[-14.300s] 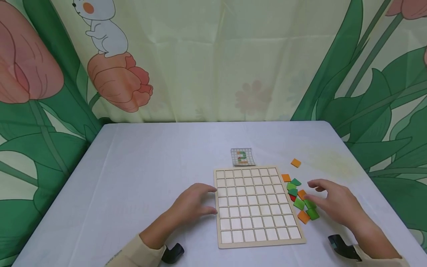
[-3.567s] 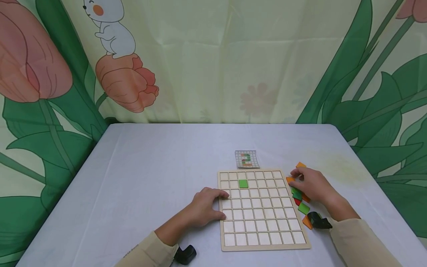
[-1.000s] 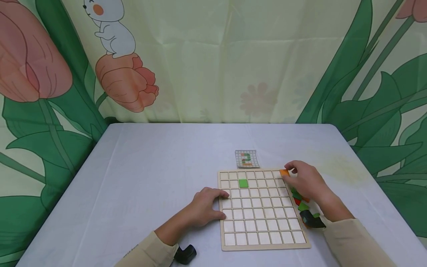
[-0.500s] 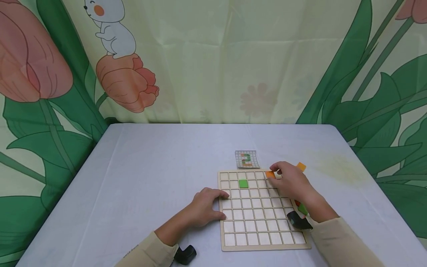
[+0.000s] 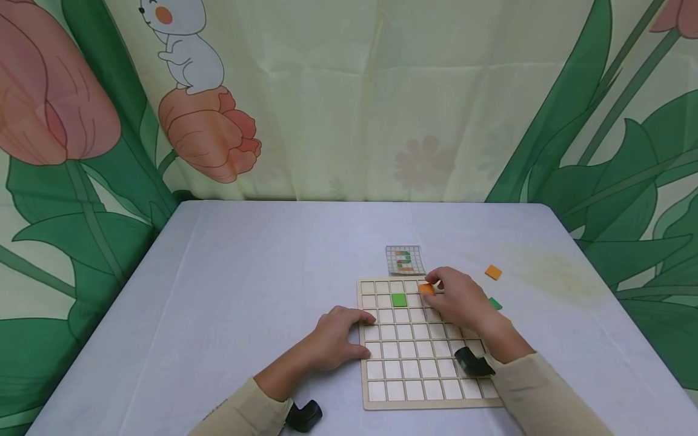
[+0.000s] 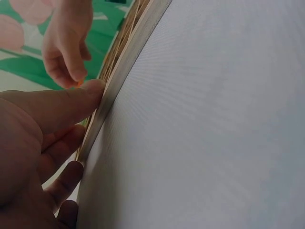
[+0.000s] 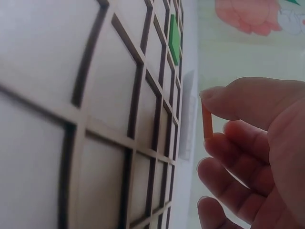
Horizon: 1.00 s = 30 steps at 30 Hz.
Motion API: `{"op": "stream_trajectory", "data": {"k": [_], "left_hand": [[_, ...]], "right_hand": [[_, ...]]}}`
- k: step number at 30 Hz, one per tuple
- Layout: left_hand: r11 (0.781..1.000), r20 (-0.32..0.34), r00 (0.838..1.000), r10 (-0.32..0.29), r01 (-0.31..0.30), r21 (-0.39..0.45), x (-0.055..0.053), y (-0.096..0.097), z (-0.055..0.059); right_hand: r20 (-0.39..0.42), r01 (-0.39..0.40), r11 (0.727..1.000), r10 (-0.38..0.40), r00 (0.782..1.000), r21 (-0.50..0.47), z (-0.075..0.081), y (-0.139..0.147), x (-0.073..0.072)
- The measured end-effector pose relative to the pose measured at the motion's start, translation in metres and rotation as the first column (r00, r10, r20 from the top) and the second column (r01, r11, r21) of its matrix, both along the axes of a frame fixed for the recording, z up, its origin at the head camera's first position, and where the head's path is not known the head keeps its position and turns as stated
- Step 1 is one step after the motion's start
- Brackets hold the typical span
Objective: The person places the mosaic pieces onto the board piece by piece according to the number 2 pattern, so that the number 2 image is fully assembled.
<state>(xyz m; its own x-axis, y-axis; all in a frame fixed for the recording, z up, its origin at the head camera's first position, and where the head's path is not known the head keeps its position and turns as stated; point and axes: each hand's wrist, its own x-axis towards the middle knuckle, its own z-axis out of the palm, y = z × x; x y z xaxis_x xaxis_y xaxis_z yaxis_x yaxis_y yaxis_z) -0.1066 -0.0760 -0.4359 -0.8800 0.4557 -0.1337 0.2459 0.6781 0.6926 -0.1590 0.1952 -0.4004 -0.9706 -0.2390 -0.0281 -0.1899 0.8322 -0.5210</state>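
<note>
A wooden grid board with white square cells lies on the table. My left hand rests at its left edge, thumb and fingers spread; in the left wrist view the thumb tip touches the board's rim. My right hand pinches an orange square tile over the upper part of the board. The right wrist view shows this tile edge-on between thumb and index finger, raised above the grid. One green square tile sits in a second-row cell, left of the held tile.
Beyond the board's far edge lies a small gridded pattern card with coloured squares. A loose orange tile and a green tile lie right of the board; the right arm hides the pile there. Black wrist devices jut from both sleeves.
My right hand has carried the orange tile from beyond the board's right edge leftward over its upper rows. The left hand has stayed at the left edge.
</note>
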Motion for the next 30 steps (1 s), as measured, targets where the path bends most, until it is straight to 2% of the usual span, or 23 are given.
{"op": "stream_trajectory", "data": {"k": [12,22,30], "left_hand": [[1.0,0.0,1.0,0.006,-0.006,0.001,0.001,0.0,0.0],[1.0,-0.001,1.0,-0.001,0.001,0.008,0.001,0.0,0.0],[1.0,-0.024,1.0,-0.017,0.018,0.014,0.0,-0.001,-0.001]], "right_hand": [[0.063,0.014,0.999,-0.017,0.998,0.038,-0.003,-0.017,0.0],[0.048,-0.049,0.998,0.046,0.998,0.048,-0.01,-0.016,0.002],[0.022,-0.064,0.997,0.063,0.998,0.032,-0.009,-0.018,0.003]]}}
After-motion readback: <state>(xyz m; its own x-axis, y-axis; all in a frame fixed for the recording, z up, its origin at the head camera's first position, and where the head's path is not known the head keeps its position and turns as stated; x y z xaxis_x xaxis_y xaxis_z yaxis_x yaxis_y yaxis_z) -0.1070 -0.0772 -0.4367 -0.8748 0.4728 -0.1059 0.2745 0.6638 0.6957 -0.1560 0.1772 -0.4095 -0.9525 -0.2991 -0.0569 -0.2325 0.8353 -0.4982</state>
